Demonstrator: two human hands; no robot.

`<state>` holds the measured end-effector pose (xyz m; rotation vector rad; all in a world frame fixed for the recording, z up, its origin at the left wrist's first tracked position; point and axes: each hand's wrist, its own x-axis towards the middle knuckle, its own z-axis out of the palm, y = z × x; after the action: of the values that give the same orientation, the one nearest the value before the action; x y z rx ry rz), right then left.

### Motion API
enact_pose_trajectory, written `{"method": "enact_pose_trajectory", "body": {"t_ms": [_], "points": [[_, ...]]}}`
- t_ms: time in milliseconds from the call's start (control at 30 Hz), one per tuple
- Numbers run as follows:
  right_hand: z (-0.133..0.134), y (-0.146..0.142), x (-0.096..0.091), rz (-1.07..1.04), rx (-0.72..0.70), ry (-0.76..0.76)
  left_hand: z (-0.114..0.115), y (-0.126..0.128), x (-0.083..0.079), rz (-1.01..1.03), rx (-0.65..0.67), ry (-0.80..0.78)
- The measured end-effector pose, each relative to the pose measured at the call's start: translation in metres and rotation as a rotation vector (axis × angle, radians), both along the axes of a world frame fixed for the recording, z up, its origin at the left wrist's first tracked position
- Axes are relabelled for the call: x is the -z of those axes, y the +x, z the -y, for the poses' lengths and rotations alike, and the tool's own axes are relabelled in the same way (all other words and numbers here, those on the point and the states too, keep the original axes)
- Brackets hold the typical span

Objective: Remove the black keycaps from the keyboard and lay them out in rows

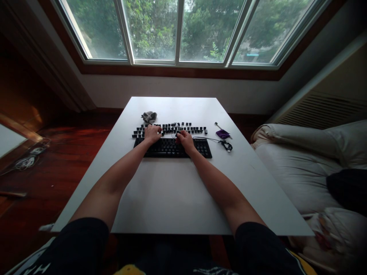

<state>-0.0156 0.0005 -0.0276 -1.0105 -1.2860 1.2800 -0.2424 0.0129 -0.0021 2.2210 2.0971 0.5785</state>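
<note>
The black keyboard (169,152) lies lengthwise across the bench (172,191), with twelve o'clock taken as the window (155,30) side; placed so, it probably lets both arms reach it evenly. Just beyond it, at twelve o'clock, loose keycaps (197,130) stand in rough rows, likely to preserve their order and spare searching. The left hand (153,133), at eleven o'clock, curls among those rows; whether it grips anything cannot be told. The right hand (185,139), near one o'clock, seems to pinch a small dark piece (178,134) between thumb and fingers, a grip that suits something so little. A grey cloth (149,117) at eleven o'clock, a purple item (223,133) at two and the coiled cable (226,145) at three sit aside, presumably clear of the hands. The keyboard looks long, slim and matt; dimness hides which key positions are bare.
</note>
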Motion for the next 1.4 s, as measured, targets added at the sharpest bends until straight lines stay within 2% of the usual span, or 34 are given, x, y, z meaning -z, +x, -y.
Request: {"method": "enact_pose_trajectory", "body": {"t_ms": [200,633,900,1033,1233,1400], "points": [[0.003,0.000,-0.003,-0.002,0.008,-0.011,0.008,-0.011,-0.002,-0.047,0.049,0.008],[0.003,0.000,-0.003,-0.001,-0.004,0.001,0.006,-0.008,-0.002,-0.068,0.014,0.016],[0.003,0.001,0.000,0.007,-0.004,0.010,0.018,-0.012,-0.005,-0.014,-0.017,0.088],[0.006,-0.005,0.000,0.066,-0.028,0.096,0.031,-0.022,-0.003,0.011,0.055,0.107],[0.014,-0.025,-0.005,0.172,-0.122,0.188,0.053,-0.027,0.003,0.067,0.328,0.069],[0.016,-0.036,-0.017,0.247,-0.159,0.188,0.065,-0.025,0.001,0.079,0.369,0.027]]}}
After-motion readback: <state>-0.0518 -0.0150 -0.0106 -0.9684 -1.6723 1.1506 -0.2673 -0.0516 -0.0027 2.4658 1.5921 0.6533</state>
